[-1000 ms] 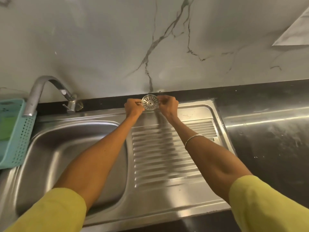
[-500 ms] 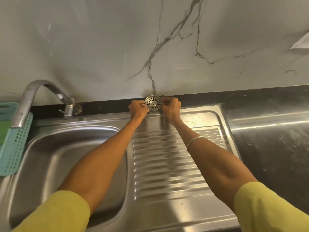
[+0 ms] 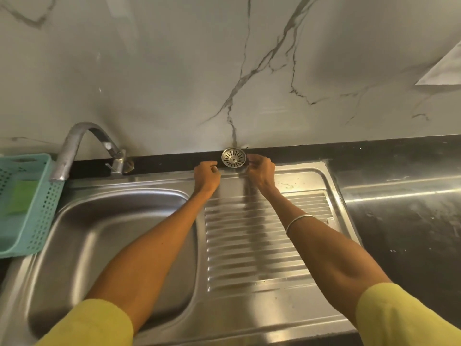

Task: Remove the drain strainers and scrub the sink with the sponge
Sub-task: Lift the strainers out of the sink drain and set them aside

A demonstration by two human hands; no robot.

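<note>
step: stand strainer [image 3: 234, 158] by wall | left hand [image 3: 206, 175] fingers curled, just off it | right hand [image 3: 259, 171] fingers pinch its rim | tip: let go slowly so it won't roll

Open drainboard [image 3: 267, 236] (faucet [image 3: 82, 146] over basin [image 3: 82, 245])

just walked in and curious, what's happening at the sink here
A person in yellow sleeves is propping a round slotted metal drain strainer against the marble wall behind the steel sink's ribbed drainboard. The right hand touches its edge; the left hand sits just beside it. A green sponge waits in the teal basket.
</note>
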